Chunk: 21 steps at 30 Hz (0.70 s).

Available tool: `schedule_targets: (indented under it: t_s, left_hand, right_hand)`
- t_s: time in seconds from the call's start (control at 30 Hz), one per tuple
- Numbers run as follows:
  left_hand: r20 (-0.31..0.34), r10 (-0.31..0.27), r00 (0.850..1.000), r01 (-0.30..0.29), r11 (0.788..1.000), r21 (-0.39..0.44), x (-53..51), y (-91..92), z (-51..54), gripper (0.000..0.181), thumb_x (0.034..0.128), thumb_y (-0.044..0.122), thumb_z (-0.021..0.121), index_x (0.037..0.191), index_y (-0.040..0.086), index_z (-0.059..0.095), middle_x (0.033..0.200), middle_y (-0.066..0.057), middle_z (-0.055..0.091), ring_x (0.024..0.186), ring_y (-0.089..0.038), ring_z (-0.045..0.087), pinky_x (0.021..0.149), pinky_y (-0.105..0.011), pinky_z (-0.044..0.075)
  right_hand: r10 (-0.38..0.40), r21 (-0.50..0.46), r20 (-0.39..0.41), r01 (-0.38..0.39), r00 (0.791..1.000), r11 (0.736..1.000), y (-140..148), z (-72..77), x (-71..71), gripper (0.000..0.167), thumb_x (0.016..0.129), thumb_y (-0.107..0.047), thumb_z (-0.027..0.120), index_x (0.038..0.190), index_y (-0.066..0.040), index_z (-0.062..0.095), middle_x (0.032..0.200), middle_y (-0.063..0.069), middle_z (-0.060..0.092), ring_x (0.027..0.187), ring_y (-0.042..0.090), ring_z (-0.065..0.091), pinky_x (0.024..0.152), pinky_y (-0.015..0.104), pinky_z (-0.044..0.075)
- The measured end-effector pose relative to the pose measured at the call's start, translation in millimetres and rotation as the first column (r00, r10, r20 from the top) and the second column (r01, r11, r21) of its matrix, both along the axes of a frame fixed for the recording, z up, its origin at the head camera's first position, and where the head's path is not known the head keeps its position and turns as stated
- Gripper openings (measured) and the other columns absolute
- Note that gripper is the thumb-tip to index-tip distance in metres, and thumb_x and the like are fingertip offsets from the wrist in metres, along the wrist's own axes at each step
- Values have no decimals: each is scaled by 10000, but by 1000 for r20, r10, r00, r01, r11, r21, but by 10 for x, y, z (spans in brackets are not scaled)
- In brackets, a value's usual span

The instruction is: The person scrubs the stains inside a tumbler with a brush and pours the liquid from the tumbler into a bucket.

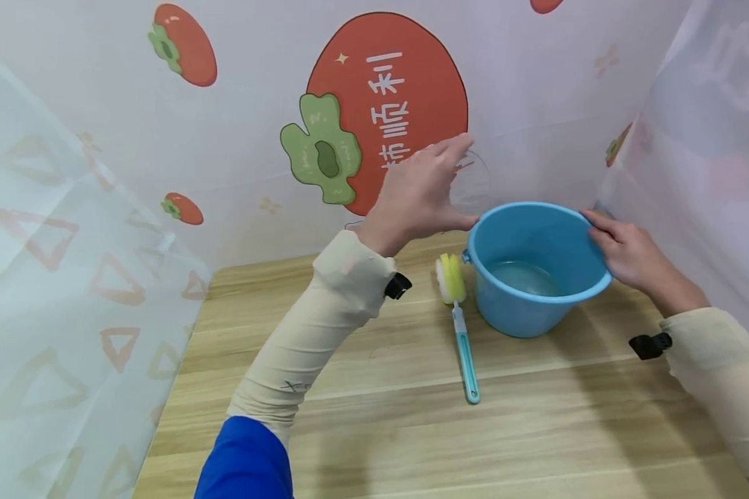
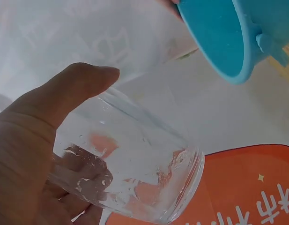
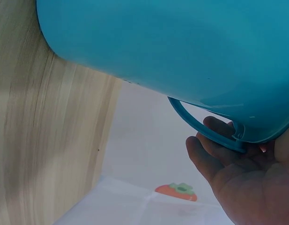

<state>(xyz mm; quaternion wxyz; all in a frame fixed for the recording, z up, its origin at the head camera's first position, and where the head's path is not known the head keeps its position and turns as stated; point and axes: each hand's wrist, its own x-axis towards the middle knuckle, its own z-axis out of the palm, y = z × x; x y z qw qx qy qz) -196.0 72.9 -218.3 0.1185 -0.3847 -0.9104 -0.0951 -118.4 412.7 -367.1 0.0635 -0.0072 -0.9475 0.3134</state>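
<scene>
My left hand (image 1: 421, 190) holds a clear, see-through cup (image 2: 139, 154) up in the air, left of and above the bucket. Thumb and fingers curl round the cup's sides, and droplets cling to its wall. A light blue bucket (image 1: 514, 315) stands on the table, with what looks like shallow water in the bottom. My right hand (image 1: 636, 253) grips the bucket's right rim near the handle (image 3: 200, 126), thumb and fingers about the edge. Left of the bucket lies a sponge brush (image 1: 466, 353) with a yellow and white head and a blue handle.
A wood-grain table (image 1: 381, 409) lies under everything. Behind it hangs a white sheet printed with a large red persimmon (image 1: 412, 76), and more sheeting closes off the left and right sides.
</scene>
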Motion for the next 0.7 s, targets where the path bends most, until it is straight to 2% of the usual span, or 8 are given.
schedule_targets:
  t_s: [0.1,0.2,0.3,0.5,0.63,0.7]
  left_hand:
    - [75,15,997,-20,998,65,-11,-153,8,1051,773,599,862,1632,219,391,1659,60,460,1460,-174,525,1052,-378,559]
    - [136,6,991,-25,990,138,-17,-312,-17,1036,767,587,873,1620,219,417,1626,58,504,1421,-170,552,1065,-369,548]
    - [170,-18,985,-18,978,207,-18,-466,-76,1022,758,577,887,1598,194,451,1563,26,574,1344,-160,605,1069,-351,542]
    - [220,-37,975,-38,944,327,-22,-741,-279,979,740,538,921,1549,166,516,1433,-34,671,1221,-195,666,997,-380,574]
    - [277,-14,961,-90,928,361,-26,-902,-456,956,735,528,930,1540,203,529,1392,-23,692,1186,-195,669,981,-402,572]
    - [298,4,954,-119,922,368,-25,-981,-568,948,736,534,929,1536,213,534,1427,-5,674,1220,-189,658,1013,-422,557]
  right_hand:
    - [1,-1,-1,-1,1000,1000,1,-4,-3,547,1164,-288,298,1632,-8,325,1565,421,378,1231,599,537,921,706,439]
    - [4,-11,1,-4,1000,1000,-3,-16,-10,549,1164,-292,297,1633,-9,324,1572,418,371,1271,618,510,951,741,431]
    - [7,-18,5,-7,1000,1000,3,-24,-5,553,1164,-298,294,1636,-12,314,1572,422,365,1271,620,504,960,755,426]
    - [1,-12,17,0,1000,1000,25,-23,18,562,1164,-309,279,1645,-21,293,1581,429,336,1270,639,487,951,770,412]
    - [-3,-16,29,3,1000,1000,25,-14,7,567,1164,-320,266,1652,-32,281,1607,415,306,1348,678,422,1015,813,371]
    - [-3,-17,28,3,1000,1000,18,-20,-8,568,1164,-327,268,1652,-36,285,1611,409,304,1367,692,397,1032,824,352]
